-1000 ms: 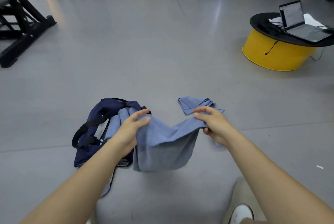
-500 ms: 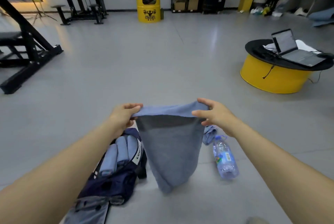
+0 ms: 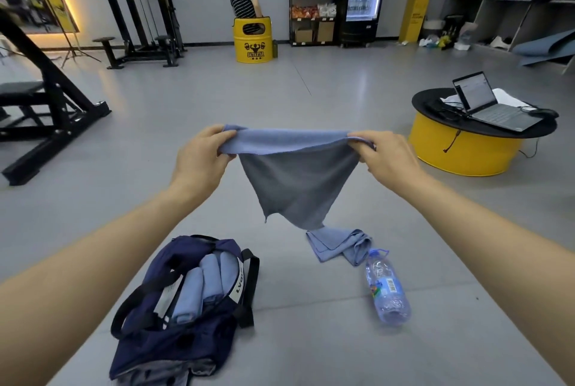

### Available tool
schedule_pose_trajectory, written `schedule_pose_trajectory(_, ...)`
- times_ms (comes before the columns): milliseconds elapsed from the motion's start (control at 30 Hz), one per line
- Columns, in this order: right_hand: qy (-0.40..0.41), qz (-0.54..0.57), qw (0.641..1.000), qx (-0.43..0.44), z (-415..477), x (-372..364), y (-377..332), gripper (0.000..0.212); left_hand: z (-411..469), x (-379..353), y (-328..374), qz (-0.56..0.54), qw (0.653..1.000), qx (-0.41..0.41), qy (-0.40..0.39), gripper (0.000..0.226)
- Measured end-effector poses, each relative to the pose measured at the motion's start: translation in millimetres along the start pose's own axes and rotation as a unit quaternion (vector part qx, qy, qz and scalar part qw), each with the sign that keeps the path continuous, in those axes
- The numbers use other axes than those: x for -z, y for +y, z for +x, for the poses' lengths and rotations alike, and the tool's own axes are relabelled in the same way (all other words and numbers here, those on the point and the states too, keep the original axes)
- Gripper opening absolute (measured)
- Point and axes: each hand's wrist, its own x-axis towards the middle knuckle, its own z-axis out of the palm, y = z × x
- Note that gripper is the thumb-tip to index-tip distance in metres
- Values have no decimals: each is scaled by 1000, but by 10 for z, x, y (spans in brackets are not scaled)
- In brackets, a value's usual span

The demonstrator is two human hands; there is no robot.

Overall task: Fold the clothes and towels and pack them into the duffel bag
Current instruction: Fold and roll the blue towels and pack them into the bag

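I hold a blue-grey towel (image 3: 295,180) stretched out in the air in front of me. My left hand (image 3: 199,158) pinches its left top corner and my right hand (image 3: 385,158) pinches its right top corner; the rest hangs down to a point. Below on the floor lies the open navy duffel bag (image 3: 174,332), with several rolled blue towels (image 3: 202,286) inside. A second loose blue towel (image 3: 339,245) lies crumpled on the floor to the right of the bag.
A plastic water bottle (image 3: 385,289) lies on the floor by the loose towel. A round yellow table (image 3: 466,149) with a laptop (image 3: 491,105) stands at right. Black gym frames (image 3: 46,105) stand at left. A person sits on a yellow drum (image 3: 252,40) far back.
Both hands have lifted the towel higher and pulled it wider apart. The view has tilted up, showing more of the room.
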Motion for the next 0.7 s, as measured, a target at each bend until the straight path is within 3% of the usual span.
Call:
schedule_pose_trajectory(100,-36,49,998,-33,-311,-135,127,31,-276,-98,-75,29,999,26,4,23)
schedule_pose_trajectory(267,-187,-36,979,-72,-1480,-772,570,25,-1440,-576,-304,28,985,42,-167,22)
schedule_pose_trajectory(500,-364,-43,910,-195,-3484,-1779,1197,30,-3651,-1402,-745,39,904,89,-416,24)
schedule_pose_trajectory(600,-410,-2,875,-256,-4036,-2030,1309,28,-4436,-1660,-861,37,839,109,-533,41)
schedule_pose_trajectory(700,-466,-40,851,-239,-4405,-2240,1509,26,-4876,-1714,-883,72,850,69,-518,35)
